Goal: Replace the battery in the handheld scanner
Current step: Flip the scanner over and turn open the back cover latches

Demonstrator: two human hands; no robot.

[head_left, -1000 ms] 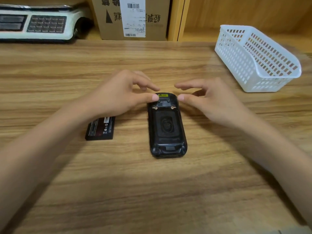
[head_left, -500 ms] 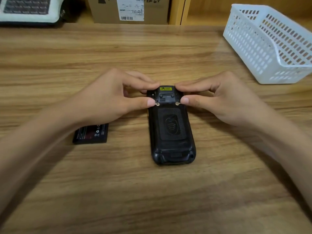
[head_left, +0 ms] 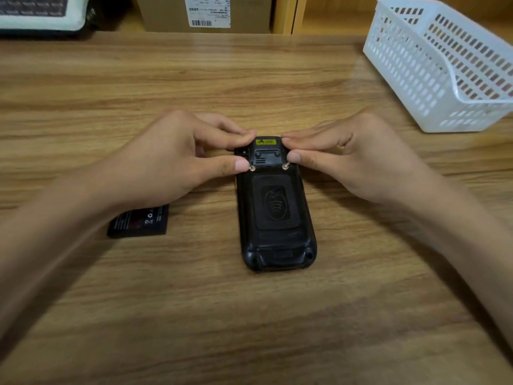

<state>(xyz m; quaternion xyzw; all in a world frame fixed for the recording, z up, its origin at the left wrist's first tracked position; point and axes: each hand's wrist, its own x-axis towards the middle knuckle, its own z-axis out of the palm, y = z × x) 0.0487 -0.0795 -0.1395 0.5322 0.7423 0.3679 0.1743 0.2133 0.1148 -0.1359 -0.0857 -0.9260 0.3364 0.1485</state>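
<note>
The black handheld scanner [head_left: 274, 209] lies face down in the middle of the wooden table, its back cover on. Two small metal latches sit near its far end. My left hand [head_left: 177, 159] pinches the scanner's far left corner, thumb tip at the left latch. My right hand [head_left: 358, 157] pinches the far right corner, thumb tip at the right latch. A loose black battery [head_left: 141, 222] lies flat on the table left of the scanner, partly under my left wrist.
A white perforated plastic basket [head_left: 444, 68] stands at the far right. Along the back edge are a cardboard box [head_left: 205, 12] with a barcode label and a white weighing scale [head_left: 41, 12] at the far left.
Both hands have closed in from hovering above the scanner's far end to pinching its corners, thumbs at the two latches. The camera has tilted lower and closer.
</note>
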